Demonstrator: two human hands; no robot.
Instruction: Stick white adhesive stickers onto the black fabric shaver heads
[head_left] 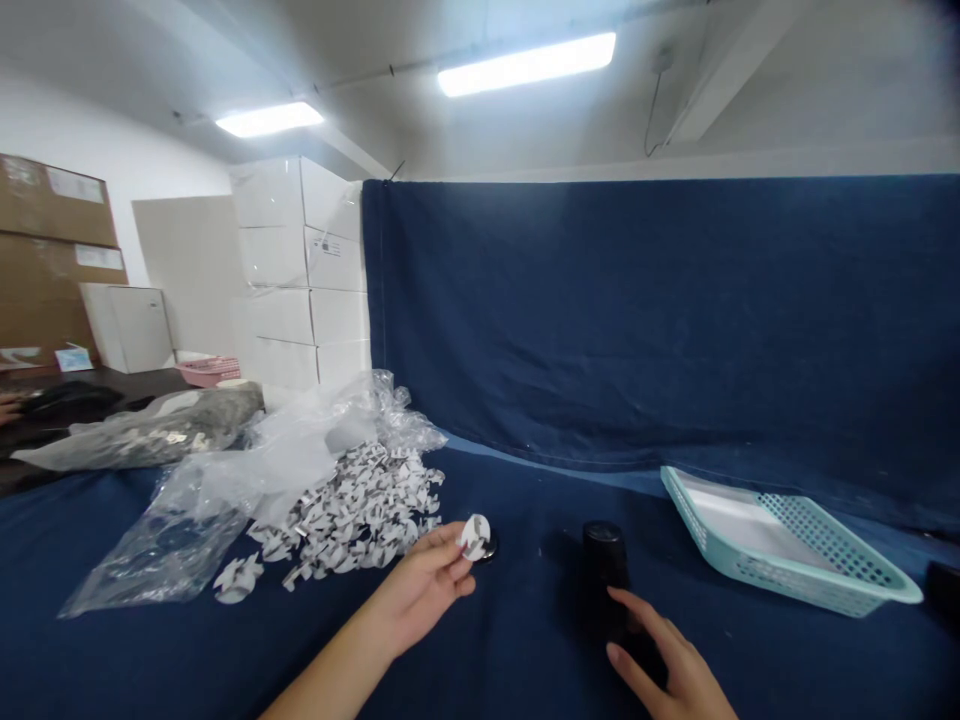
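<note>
My left hand [427,585] pinches a small white round piece [475,535] between thumb and fingers, just above a small black disc [487,549] on the blue cloth. Right behind it spreads a pile of several similar white pieces [352,515]. My right hand [667,665] rests on the cloth with its fingers stretched out, touching the near side of a black cylinder-shaped object [606,575]. Nothing is held in the right hand.
A clear plastic bag [225,490] lies open at the left of the pile. A light teal basket [780,540] sits at the right. A blue curtain [660,310] backs the table; white boxes [300,270] are stacked behind. Another person's hand [7,408] shows at far left.
</note>
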